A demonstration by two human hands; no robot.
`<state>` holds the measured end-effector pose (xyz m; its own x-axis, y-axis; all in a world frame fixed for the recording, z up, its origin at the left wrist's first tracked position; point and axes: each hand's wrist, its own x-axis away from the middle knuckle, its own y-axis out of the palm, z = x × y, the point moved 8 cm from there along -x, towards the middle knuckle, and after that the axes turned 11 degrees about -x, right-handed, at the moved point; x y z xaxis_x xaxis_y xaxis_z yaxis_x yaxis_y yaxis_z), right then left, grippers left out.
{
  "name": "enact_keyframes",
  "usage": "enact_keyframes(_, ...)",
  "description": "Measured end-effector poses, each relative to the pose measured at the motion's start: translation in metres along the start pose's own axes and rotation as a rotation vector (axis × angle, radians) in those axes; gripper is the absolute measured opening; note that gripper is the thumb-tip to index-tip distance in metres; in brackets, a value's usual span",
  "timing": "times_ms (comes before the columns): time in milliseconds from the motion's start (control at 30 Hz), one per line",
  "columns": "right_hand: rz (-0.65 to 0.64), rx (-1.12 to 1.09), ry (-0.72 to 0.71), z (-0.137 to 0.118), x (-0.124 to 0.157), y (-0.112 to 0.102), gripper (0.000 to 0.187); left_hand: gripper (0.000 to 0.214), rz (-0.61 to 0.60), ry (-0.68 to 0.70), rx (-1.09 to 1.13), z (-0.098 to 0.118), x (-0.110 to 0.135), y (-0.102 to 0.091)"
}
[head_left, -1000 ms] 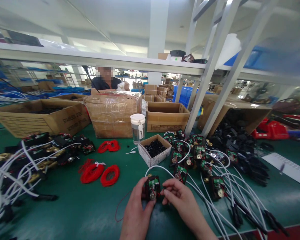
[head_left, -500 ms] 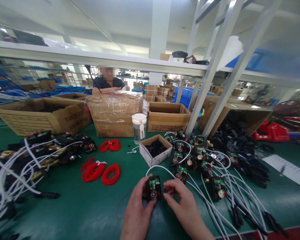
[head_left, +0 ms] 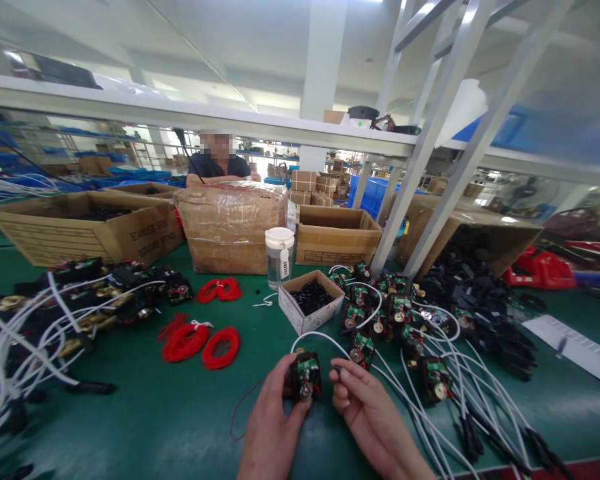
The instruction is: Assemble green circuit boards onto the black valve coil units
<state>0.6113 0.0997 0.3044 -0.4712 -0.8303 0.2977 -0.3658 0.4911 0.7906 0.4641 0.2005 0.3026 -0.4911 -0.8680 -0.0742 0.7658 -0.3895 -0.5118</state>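
My left hand (head_left: 276,412) is closed around a black housing with a green circuit board (head_left: 306,377), its board side facing up. A white cable (head_left: 325,335) arches away behind this unit, and a thin red wire (head_left: 241,408) trails to its left. Just to the right, my right hand (head_left: 361,403) pinches a small black part (head_left: 338,369) between thumb and fingertips, apart from the unit. Its exact kind is too small to make out. Beyond my hands stands a small open carton (head_left: 304,325) filled with black pieces.
Several similar board units (head_left: 399,307) with white cables crowd the right, beside black plastic parts (head_left: 500,333). Red wire coils (head_left: 221,348) lie left of centre, with more cabled units (head_left: 125,293) farther left. A lidded cup (head_left: 279,260) and cardboard boxes line the back; a person (head_left: 219,163) sits beyond.
My right hand has drawn slightly back to the right and turned, so the small black part now shows at its fingertips. My left hand keeps the unit nearly in place.
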Motion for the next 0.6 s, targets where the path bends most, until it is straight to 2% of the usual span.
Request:
enact_keyframes(133,0.004,-0.004,0.006,0.003,-0.001,-0.002,0.043,0.063,-0.007,0.006,-0.004,0.001,0.0,0.0)
enact_keyframes(233,-0.021,0.14,-0.058,-0.002,-0.002,0.001,0.039,0.062,-0.006,0.007,-0.002,0.003,0.0,-0.001)
enact_keyframes(333,-0.072,0.422,-0.166,-0.013,-0.002,0.01,0.027,0.061,-0.013,0.012,0.007,0.005,0.001,-0.002)
enact_keyframes(433,-0.188,0.8,-0.308,-0.025,0.002,0.029,0.017,0.061,-0.025,0.006,0.017,0.007,0.0,-0.002)
enact_keyframes(500,-0.287,1.021,-0.423,-0.029,0.007,0.045,0.018,0.061,-0.04,-0.002,0.027,0.009,-0.001,-0.003)
enact_keyframes(600,-0.394,1.214,-0.54,-0.028,0.014,0.061,0.023,0.062,-0.061,-0.019,0.034,0.011,-0.002,-0.003)
